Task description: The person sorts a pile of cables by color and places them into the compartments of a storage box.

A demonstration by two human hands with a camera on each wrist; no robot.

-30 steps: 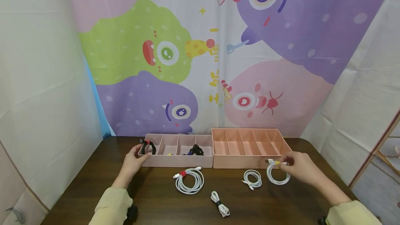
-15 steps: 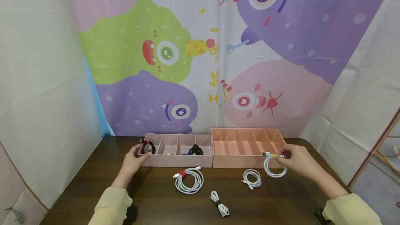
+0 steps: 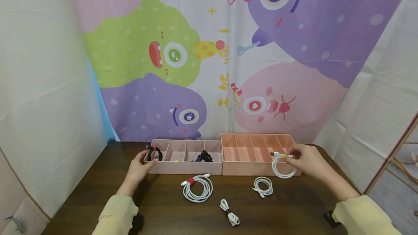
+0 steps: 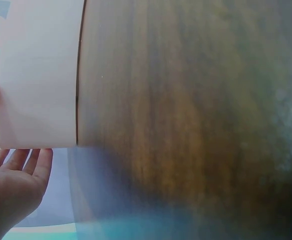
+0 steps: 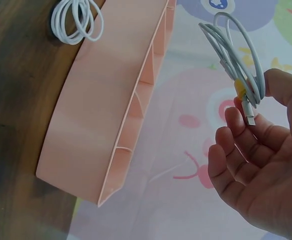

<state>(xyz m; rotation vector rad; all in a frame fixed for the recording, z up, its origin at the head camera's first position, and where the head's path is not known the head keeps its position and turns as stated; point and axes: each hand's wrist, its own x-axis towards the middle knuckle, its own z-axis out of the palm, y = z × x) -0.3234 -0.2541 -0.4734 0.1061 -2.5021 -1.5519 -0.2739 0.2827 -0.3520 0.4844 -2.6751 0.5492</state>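
My right hand [image 3: 307,159] pinches a coiled white cable [image 3: 283,166] bound with a yellow tie, between thumb and index finger. The coil hangs in front of the right end of the peach divided box [image 3: 254,168]; in the right wrist view the cable [image 5: 233,60] is held off the box, its plug near the fingers. At the left, my left hand [image 3: 136,171] grips the near left corner of the pale pink divided box [image 3: 186,168], thumb at the front rim. Its fingers [image 4: 43,165] lie along the end wall. A black cable [image 3: 156,153] with a red tie sits in that end compartment.
Three white coiled cables lie on the dark wooden table: one with a red tie [image 3: 198,189], one small coil [image 3: 263,187], one black-tied bundle [image 3: 229,213]. Dark cables [image 3: 205,156] fill part of the pale pink box's right side. A printed curtain [image 3: 215,119] hangs behind.
My right hand has risen and moved slightly left with the yellow-tied cable, from over the table to the peach box's rim. The left hand has stayed at the pale pink box.
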